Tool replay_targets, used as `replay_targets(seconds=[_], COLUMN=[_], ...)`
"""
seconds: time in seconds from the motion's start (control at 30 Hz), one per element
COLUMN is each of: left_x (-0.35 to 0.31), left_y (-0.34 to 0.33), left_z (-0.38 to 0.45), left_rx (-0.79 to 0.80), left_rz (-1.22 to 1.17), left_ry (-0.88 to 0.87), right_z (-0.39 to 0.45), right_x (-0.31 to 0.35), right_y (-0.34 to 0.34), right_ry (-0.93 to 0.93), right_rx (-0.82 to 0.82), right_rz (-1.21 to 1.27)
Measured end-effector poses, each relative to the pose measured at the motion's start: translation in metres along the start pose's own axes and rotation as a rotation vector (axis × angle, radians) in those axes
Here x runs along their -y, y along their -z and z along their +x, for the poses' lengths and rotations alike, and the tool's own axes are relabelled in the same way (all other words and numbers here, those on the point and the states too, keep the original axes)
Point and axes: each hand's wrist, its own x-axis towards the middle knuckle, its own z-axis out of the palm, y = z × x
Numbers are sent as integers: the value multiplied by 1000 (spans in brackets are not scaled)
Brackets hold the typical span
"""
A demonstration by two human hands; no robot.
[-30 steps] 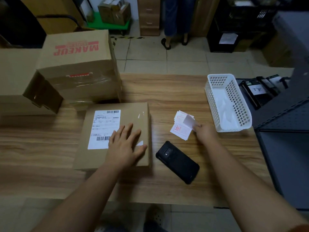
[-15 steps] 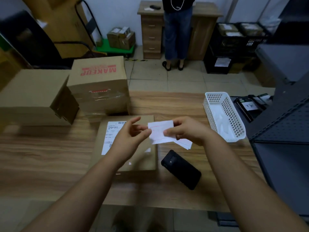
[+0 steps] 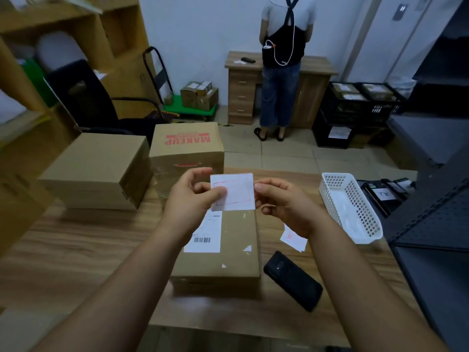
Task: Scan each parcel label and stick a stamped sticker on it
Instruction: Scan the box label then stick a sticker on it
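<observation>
Sticker step: left hand (image 3: 189,199) and right hand (image 3: 284,207) pinching white red-stamped square sticker (image 3: 234,193) above brown cardboard parcel (image 3: 236,240); peeling backing likely next.

The room is dim, with a cool, bluish cast on the back wall (image 3: 198,34) and a warmer tone on the wooden worktop (image 3: 76,250). Light falls softly from above, so shadows are faint; a darker patch sits under the near edge of the flat parcel (image 3: 218,250). The white sticker (image 3: 236,191) is the brightest surface, its red stamp pale and slightly smeared. Straight lines bow toward the edges, and the shelving (image 3: 50,26) at upper left is blurred.
</observation>
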Motion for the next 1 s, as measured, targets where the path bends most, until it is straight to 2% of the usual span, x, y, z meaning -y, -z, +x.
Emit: replay_targets(seconds=[0.2,0.4,0.53,0.6,0.7,0.77,0.87,1.0], left_x=[-32,-58,-67,-67,-65,-62,-61,-68], left_y=[5,2,-1,-2,-6,-10,-16,-19], left_z=[-3,-8,-7,-5,-5,-7,-10,-13], left_rx=[-10,19,36,-32,-141,-88,18,37], left_rz=[-4,130,263,370,652,780,863,894], left_ry=[-74,-162,-259,-380,-751,-912,-897,-911], right_z=[-3,-7,-13,-14,-14,-16,-23,-31], right_x=[28,48,59,59,56,53,53,57], right_y=[-16,-16,-16,-15,-14,-14,-16,-15], right_ry=[30,109,122,101,63,43,72,183], right_rx=[-59,-141,-138,-180,-264,-229,-105,-40], right_rz=[1,56,-63,-59,-9,15,90,135])
